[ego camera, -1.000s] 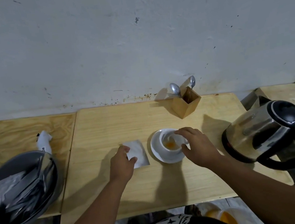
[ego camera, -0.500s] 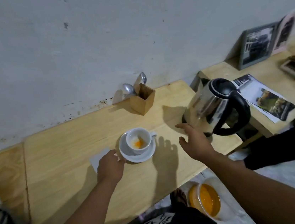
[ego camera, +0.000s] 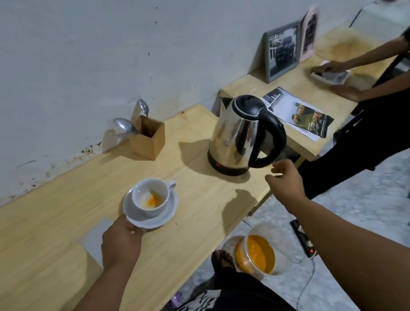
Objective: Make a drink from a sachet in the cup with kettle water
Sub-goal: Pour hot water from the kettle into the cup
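A white cup [ego camera: 149, 195] with orange powder in its bottom stands on a white saucer [ego camera: 163, 216] on the wooden table [ego camera: 51, 215]. My left hand [ego camera: 121, 240] grips the saucer's near-left rim. The empty white sachet [ego camera: 94, 237] lies flat on the table, partly hidden under that hand. A steel kettle [ego camera: 237, 135] with a black lid and handle stands to the right. My right hand [ego camera: 285, 180] hovers open just below the kettle's handle, a little short of touching it.
A wooden holder [ego camera: 148, 137] with spoons stands by the wall. Leaflets [ego camera: 297, 115] and a framed picture [ego camera: 281, 51] are on the lower table at right, where another person's arm [ego camera: 357, 60] reaches. A tub of orange liquid [ego camera: 256, 253] sits on the floor.
My right hand left the cup and swung right toward the kettle's handle. My left hand moved off the sachet onto the saucer's rim. The view turned right.
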